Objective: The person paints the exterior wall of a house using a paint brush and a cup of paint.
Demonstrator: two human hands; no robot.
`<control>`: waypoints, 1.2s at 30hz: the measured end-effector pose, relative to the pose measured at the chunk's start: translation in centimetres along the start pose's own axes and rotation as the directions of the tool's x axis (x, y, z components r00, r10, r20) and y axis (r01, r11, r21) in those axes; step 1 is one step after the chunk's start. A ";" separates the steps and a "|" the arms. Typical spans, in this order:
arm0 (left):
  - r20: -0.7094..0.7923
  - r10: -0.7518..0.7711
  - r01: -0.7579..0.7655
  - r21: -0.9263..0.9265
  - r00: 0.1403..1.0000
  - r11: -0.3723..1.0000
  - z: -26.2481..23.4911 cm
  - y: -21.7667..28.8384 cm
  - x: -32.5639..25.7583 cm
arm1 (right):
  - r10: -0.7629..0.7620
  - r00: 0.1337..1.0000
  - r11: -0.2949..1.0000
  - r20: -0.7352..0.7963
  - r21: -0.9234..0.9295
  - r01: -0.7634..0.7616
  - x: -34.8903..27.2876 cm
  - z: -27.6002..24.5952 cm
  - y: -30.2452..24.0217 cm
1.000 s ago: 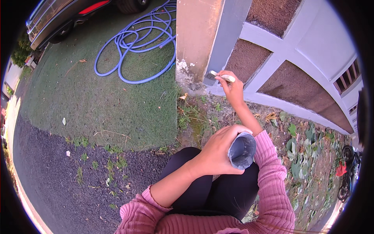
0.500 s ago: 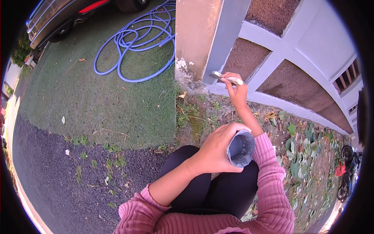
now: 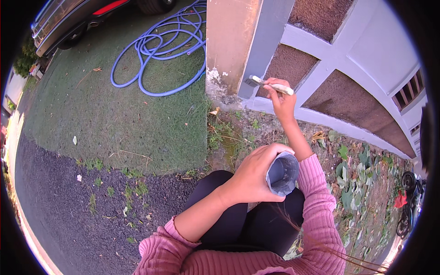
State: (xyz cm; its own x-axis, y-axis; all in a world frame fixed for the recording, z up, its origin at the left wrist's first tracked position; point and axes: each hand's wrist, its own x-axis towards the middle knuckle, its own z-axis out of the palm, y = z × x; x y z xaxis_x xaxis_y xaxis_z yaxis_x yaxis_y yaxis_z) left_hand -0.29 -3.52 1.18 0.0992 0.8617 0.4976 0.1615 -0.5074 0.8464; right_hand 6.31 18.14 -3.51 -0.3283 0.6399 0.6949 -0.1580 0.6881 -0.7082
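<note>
My right hand (image 3: 282, 98) grips a paintbrush (image 3: 280, 88) by its pale handle. The bristles lie against the grey-painted strip (image 3: 266, 50) at the pillar's edge, low down near the ground. In front of my knees, my left hand (image 3: 254, 178) is wrapped round a cup (image 3: 283, 174) with grey paint inside and smeared over its wall. Its mouth tilts toward me, and my fingers hide its far left side.
Right of the strip runs a wall with light grey bands (image 3: 321, 57) around rough brown panels (image 3: 355, 98). A coiled blue hose (image 3: 160, 57) lies on green turf, with a car (image 3: 75, 20) beyond. Leafy plants (image 3: 350, 183) grow at the right, near a motorbike (image 3: 408, 201).
The brush and my right hand have shifted slightly up and to the right along the strip. My left hand with the cup has barely moved. Strands of hair now show at the lower right.
</note>
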 end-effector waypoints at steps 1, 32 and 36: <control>-0.002 -0.010 0.010 0.001 1.000 1.000 -0.1 0.0 0.0 | -0.031 1.000 0.999 -0.002 -0.012 0.031 0.0 -0.5 -0.3; 0.010 0.006 -0.006 0.030 1.000 1.000 0.5 0.1 0.5 | -0.035 0.994 0.990 0.103 -0.132 0.049 1.0 -0.5 1.7; 0.011 0.005 -0.005 0.012 1.000 1.000 0.5 0.0 0.4 | -0.131 0.989 0.981 0.069 -0.135 0.139 2.5 -1.0 -0.8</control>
State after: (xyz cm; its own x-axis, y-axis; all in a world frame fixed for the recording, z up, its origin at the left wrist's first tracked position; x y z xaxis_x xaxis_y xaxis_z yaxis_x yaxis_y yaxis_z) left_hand 0.20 -3.13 1.28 0.1107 0.8591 0.4997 0.1726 -0.5118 0.8416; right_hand 6.55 19.57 -1.05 -0.3682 0.5194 0.7712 -0.0749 0.8102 -0.5814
